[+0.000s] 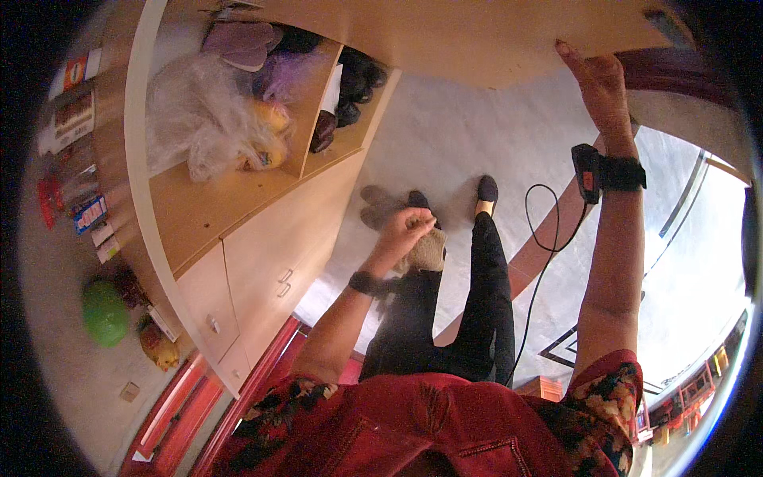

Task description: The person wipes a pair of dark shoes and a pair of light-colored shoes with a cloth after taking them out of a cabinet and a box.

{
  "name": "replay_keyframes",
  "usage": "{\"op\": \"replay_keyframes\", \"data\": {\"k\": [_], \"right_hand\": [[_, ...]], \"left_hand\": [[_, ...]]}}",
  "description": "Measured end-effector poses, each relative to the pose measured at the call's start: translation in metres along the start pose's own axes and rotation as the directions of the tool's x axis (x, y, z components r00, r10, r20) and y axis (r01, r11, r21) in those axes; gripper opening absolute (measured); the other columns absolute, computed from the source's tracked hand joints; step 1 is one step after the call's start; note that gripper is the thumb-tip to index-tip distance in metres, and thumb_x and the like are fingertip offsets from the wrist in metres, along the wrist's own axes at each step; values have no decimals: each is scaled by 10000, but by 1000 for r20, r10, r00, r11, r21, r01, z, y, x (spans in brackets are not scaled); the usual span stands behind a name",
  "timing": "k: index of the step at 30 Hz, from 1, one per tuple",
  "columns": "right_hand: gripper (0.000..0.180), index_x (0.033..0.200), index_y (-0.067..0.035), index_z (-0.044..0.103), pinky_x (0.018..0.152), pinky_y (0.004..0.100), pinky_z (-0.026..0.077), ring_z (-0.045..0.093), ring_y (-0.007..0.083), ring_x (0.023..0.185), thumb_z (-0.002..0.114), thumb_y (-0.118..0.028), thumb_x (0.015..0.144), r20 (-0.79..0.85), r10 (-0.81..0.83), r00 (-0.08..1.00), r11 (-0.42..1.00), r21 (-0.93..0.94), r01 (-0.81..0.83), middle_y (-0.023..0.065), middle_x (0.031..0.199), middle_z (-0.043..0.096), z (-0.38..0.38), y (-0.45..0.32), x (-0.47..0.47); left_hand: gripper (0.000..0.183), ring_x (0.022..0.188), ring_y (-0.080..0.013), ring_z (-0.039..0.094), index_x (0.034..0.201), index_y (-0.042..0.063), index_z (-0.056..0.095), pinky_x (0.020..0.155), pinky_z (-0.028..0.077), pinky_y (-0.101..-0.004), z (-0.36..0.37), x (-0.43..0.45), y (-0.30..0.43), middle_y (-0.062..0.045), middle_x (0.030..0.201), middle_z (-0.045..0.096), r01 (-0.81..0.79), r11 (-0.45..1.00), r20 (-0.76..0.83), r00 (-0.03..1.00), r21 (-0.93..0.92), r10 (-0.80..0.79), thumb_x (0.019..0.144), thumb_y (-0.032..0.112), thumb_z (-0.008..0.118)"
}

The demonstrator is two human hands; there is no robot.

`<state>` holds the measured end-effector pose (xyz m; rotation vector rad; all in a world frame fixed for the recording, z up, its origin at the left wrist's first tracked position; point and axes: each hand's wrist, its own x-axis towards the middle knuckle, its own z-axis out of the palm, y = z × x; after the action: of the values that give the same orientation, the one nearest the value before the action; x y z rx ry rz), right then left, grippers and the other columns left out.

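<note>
My left hand (406, 234) pinches a tan cloth (430, 250), which hangs in front of my leg. My right hand (603, 86) is raised at the upper right and grips the edge of a light wooden panel (453, 39), probably a cabinet door; the thumb lies against its face and some fingers are hidden. To the left stands a light wooden cabinet (286, 238) with open shelf compartments. One compartment holds crumpled clear plastic bags (202, 119) and purplish slippers or insoles (241, 45). Dark shoes (351, 83) fill the narrower one beside it.
A pair of brown slippers (375, 206) lies on the grey floor (417, 131) by my feet. From my right wrist a black cable (539, 274) loops down. Small packages and a green round object (105, 313) sit beyond the cabinet's left edge (140, 179).
</note>
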<state>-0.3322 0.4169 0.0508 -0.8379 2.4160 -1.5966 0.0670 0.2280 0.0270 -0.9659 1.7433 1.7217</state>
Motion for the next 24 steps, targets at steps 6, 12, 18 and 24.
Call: {"op": "replay_keyframes", "data": {"k": [6, 12, 18, 24], "right_hand": [[317, 1193, -3, 569, 786, 340, 506, 580, 183, 873, 563, -245, 989, 25, -64, 998, 955, 291, 54, 43, 979, 580, 10, -1, -5], [231, 1079, -30, 694, 835, 295, 522, 670, 139, 947, 717, -162, 891, 38, -132, 991, 928, -348, 137, 72, 1048, 729, 27, -23, -43], [388, 1135, -25, 688, 817, 329, 546, 699, 180, 937, 772, -45, 756, 12, -43, 999, 985, 167, 41, 120, 1061, 727, 50, -116, -124], [577, 1230, -36, 586, 883, 361, 534, 639, 295, 1066, 751, -42, 678, 145, -47, 988, 995, 92, 34, 156, 1232, 633, 123, -173, -178]], "left_hand": [[399, 1068, -171, 619, 1189, 22, 654, 975, 455, -310, -12, 11, -1, -75, 1120, 679, 68, 997, -89, 994, -30, -70, 925, 321, 656], [376, 1064, -172, 623, 1157, 14, 666, 951, 469, -306, 3, 13, -7, -72, 1118, 685, -29, 995, -79, 996, 96, 36, 917, 303, 664], [329, 904, -175, 676, 1074, -3, 687, 811, 522, -306, 31, 2, -27, -95, 997, 726, -139, 985, -48, 988, 101, 144, 891, 271, 701], [595, 1292, -248, 446, 1440, 44, 395, 1093, 343, -413, 18, -28, -58, -143, 1421, 465, -462, 863, -43, 877, 207, 479, 936, 277, 609]]}}
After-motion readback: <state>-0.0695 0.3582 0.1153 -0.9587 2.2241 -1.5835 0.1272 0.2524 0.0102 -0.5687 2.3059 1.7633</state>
